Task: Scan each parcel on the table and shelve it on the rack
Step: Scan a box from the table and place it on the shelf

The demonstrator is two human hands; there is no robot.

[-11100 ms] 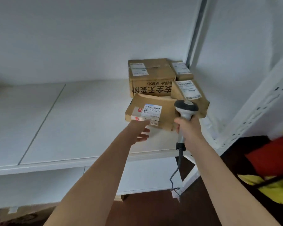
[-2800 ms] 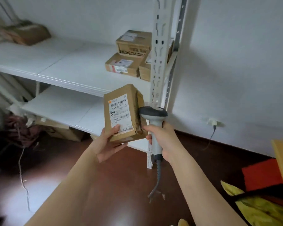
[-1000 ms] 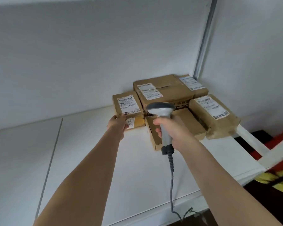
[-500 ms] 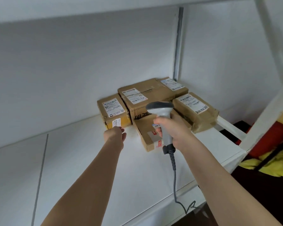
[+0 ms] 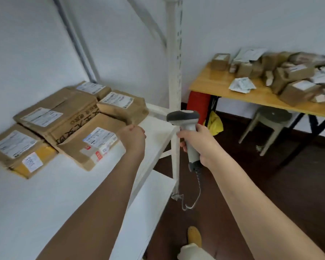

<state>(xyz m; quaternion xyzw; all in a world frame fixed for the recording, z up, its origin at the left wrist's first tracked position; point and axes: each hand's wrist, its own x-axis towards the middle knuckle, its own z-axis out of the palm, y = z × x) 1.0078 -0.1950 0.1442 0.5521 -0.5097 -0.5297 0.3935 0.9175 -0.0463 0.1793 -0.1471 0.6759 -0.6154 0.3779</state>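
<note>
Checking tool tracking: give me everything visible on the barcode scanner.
The scanner is a handheld gun type, with a dark grey head and a pale grey plastic handle. It stands roughly upright, head on top and turned left toward the rack. The right hand grips the handle. A dark collar at the base leads into a grey cable hanging down in a loop. It is held in the air beside the shelf edge.

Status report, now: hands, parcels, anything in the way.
Left hand empty, fingers curled, above the shelf. Right hand grips the scanner. Five parcels shelved, more on the table. Rack post between shelf and table.
</note>
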